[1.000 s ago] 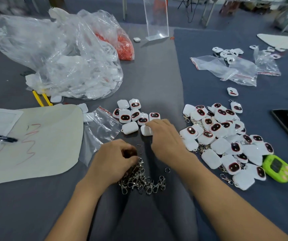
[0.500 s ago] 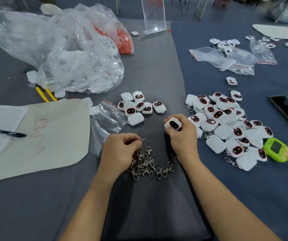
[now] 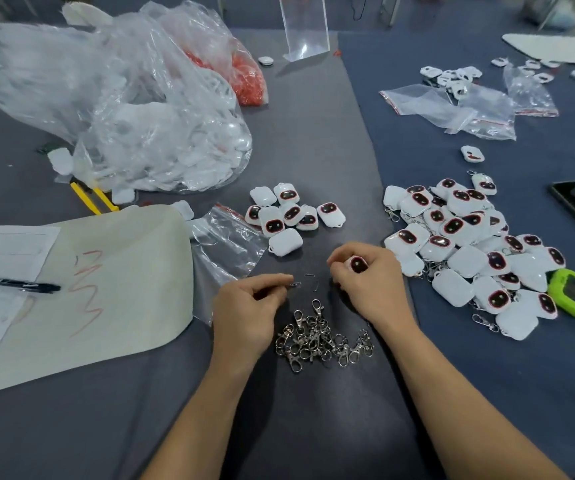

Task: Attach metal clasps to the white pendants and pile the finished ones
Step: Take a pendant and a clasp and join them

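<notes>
Since the pendant's loop is hidden in my fingers, I judge that I should first turn it toward the ring, then bring both hands together low over the desk (image 3: 314,133) and slide the ring through slowly, without bending it. My left hand (image 3: 248,306) is curled, thumb and forefinger pinching a small metal ring (image 3: 295,284) just beyond the heap of clasps (image 3: 320,341). My right hand (image 3: 371,289) is closed around one white pendant (image 3: 357,264), dark face up, between the bare pendants (image 3: 289,216) and the finished pile (image 3: 469,251).

Clasp heap (image 3: 320,336) at centre of the table (image 3: 314,133).
Small pendant cluster (image 3: 289,216) behind it, larger pendant pile (image 3: 469,251) to its right, plastic bags (image 3: 123,109) far left.
</notes>
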Demonstrator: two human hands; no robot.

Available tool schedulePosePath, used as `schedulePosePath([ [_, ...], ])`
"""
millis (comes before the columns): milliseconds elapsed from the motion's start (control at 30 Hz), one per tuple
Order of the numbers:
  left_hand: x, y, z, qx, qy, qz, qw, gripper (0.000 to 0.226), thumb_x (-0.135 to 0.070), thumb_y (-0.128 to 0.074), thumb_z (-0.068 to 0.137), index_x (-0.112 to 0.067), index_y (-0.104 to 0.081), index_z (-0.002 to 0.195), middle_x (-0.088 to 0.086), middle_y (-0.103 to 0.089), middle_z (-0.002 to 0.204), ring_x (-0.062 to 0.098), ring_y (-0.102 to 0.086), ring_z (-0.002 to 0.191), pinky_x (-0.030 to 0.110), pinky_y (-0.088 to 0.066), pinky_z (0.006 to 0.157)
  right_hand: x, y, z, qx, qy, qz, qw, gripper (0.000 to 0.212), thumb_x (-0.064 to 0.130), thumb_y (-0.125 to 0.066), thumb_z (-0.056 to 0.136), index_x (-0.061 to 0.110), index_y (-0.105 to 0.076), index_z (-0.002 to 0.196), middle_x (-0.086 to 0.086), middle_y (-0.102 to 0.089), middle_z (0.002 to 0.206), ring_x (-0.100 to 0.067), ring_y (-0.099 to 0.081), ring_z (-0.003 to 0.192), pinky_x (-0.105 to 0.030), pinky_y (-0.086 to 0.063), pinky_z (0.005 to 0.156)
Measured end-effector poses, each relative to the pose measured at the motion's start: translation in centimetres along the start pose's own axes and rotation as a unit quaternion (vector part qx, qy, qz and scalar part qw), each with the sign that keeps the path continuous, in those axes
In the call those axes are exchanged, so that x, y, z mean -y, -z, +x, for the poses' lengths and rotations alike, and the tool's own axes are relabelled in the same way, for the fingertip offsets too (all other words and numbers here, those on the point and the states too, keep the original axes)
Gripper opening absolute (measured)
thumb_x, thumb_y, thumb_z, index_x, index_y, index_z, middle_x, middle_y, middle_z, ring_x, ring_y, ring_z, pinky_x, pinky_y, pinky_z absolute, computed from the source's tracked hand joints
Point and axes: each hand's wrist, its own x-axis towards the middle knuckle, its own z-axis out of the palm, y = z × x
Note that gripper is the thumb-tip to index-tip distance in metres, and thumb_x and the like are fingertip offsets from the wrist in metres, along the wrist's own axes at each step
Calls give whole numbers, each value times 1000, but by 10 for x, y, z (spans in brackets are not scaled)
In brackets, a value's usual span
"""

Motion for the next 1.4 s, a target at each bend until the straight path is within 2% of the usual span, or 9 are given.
schedulePosePath([
  [167, -2, -8, -3, -33, -4, 15, 999, 24, -22, -84, 79, -44, -77, 76, -23, -74, 73, -5, -69, 68, 7, -48, 63, 2, -1, -3, 51, 37, -26, 998, 8, 27, -78, 75, 35, -77, 76, 20, -72, 73, -2, -68, 71, -16, -50, 71],
  [367, -6, -20, 2, -44, 6, -6, 999, 28, -17, -84, 79, -42, -77, 69, -18, -74, 70, -1, -71, 66, 11, -52, 63, -2, -3, -3, 130, 94, -58, 985, 19, 32, -77, 79, 41, -77, 95, 28, -73, 82, 4, -69, 81, -14, -51, 77],
  [600, -8, -23, 4, -35, -2, -15, 999, 24, -17, -82, 79, -41, -79, 77, -11, -74, 66, 3, -66, 60, 25, -51, 65, -8, 0, 8, 135, 57, 32, 989, 8, 27, -77, 81, 34, -79, 81, 22, -73, 72, -1, -68, 70, -10, -45, 64],
  [767, -10, -31, 2, -81, -10, 53, 995, 30, -14, -77, 82, -43, -77, 73, -25, -73, 74, -8, -68, 72, 6, -47, 65, -7, 3, 17, 190, 55, -15, 980, 10, 29, -80, 81, 38, -77, 78, 24, -71, 70, 1, -66, 65, -14, -46, 62],
  [867, -11, -35, -6, -132, -16, 110, 985, 33, -18, -76, 83, -50, -74, 76, -38, -69, 81, -16, -64, 81, 1, -44, 73, -1, 11, 21, 248, 67, -110, 960, 10, 38, -84, 75, 41, -77, 82, 26, -66, 65, 2, -63, 67, -11, -44, 62],
  [967, -11, -36, -8, -148, -14, 121, 981, 33, -17, -76, 82, -49, -73, 75, -39, -68, 82, -14, -65, 80, 2, -44, 73, 7, 16, 18, 318, 98, -192, 923, 25, 44, -84, 71, 43, -74, 94, 15, -58, 56, -7, -57, 67, -23, -47, 64],
  [1133, -11, -38, -5, -148, 0, 139, 979, 34, -16, -75, 81, -48, -73, 71, -34, -69, 78, -10, -64, 78, 2, -43, 70, 15, 19, 14, 362, 96, -213, 902, 7, 34, -76, 84, 35, -76, 91, 9, -67, 75, -22, -66, 83, -35, -57, 77],
  [1233, -8, -37, -6, -148, -3, 126, 981, 34, -14, -75, 81, -47, -74, 73, -34, -69, 80, -10, -65, 79, 2, -43, 70, 15, 20, 17, 355, 98, -227, 901, 6, 35, -72, 87, 32, -74, 91, 6, -73, 83, -23, -66, 87, -37, -56, 80],
  [1400, -7, -36, -6, -149, -5, 109, 983, 36, -14, -75, 81, -49, -74, 72, -31, -71, 79, -8, -66, 78, 7, -47, 70, 1, 25, 37, 188, 80, -211, 956, 6, 34, -69, 92, 31, -75, 91, 8, -77, 91, -21, -69, 89, -37, -55, 80],
])
